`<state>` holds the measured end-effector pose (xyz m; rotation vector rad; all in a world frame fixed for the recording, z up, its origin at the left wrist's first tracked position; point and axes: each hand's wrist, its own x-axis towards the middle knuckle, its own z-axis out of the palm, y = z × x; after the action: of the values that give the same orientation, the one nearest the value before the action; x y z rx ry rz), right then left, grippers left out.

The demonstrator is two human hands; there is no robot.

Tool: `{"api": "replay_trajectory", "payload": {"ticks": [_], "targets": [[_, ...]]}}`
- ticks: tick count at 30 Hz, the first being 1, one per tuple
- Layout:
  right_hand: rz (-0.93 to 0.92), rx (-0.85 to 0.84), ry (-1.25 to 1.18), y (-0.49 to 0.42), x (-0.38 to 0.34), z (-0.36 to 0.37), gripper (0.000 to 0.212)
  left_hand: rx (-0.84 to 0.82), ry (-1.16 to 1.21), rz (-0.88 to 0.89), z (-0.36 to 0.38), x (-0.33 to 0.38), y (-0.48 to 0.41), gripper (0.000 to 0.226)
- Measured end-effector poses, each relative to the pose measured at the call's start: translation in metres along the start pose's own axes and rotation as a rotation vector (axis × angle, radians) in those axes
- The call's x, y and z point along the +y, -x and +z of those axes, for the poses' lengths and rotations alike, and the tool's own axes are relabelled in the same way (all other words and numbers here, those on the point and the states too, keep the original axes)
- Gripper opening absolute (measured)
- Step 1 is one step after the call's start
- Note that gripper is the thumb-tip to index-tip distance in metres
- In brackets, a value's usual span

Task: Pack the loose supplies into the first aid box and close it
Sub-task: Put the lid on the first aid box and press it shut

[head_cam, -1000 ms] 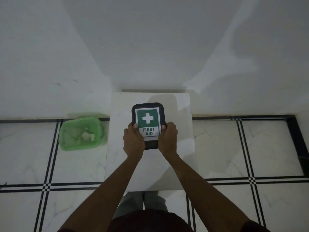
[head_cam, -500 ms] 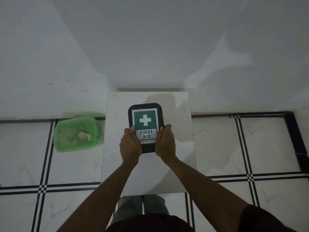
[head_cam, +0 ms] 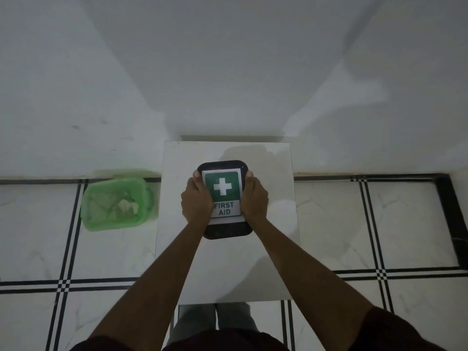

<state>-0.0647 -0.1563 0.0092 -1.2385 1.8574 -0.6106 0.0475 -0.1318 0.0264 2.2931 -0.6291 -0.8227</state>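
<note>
Both hands, left and right, have fingers clamped round the box sides on the tabletop, probably pressing its lid shut.

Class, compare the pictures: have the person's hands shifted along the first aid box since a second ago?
Yes. The left hand and right hand have slid along the first aid box toward its far end. The thumbs were beside the label's text and now reach the far corners.
</note>
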Motion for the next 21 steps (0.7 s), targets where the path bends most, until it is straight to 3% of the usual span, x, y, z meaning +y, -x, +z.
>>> {"api": "replay_trajectory", "payload": {"ticks": [6,8,10,11,14,21], "targets": [[-0.065,0.032,0.138,-0.008,0.001,0.005,0.050,0.062,-0.061,0.097,0.006,-0.005,-0.010,0.051],[-0.093,0.038,0.204,-0.006,-0.002,0.005,0.044,0.062,-0.098,0.193,0.008,-0.003,-0.008,0.036],[-0.186,0.065,0.280,-0.006,-0.005,0.006,0.031,0.045,-0.181,0.352,0.009,-0.002,-0.007,0.043],[-0.267,0.061,0.325,-0.006,-0.007,0.006,0.035,0.027,-0.238,0.431,0.009,-0.002,-0.008,0.053],[-0.556,-0.025,0.490,-0.012,-0.002,0.010,0.073,-0.092,-0.359,0.583,0.010,-0.008,-0.011,0.060],[-0.658,-0.054,0.574,-0.019,0.000,0.010,0.071,-0.128,-0.507,0.640,0.017,-0.017,-0.017,0.065]]}}
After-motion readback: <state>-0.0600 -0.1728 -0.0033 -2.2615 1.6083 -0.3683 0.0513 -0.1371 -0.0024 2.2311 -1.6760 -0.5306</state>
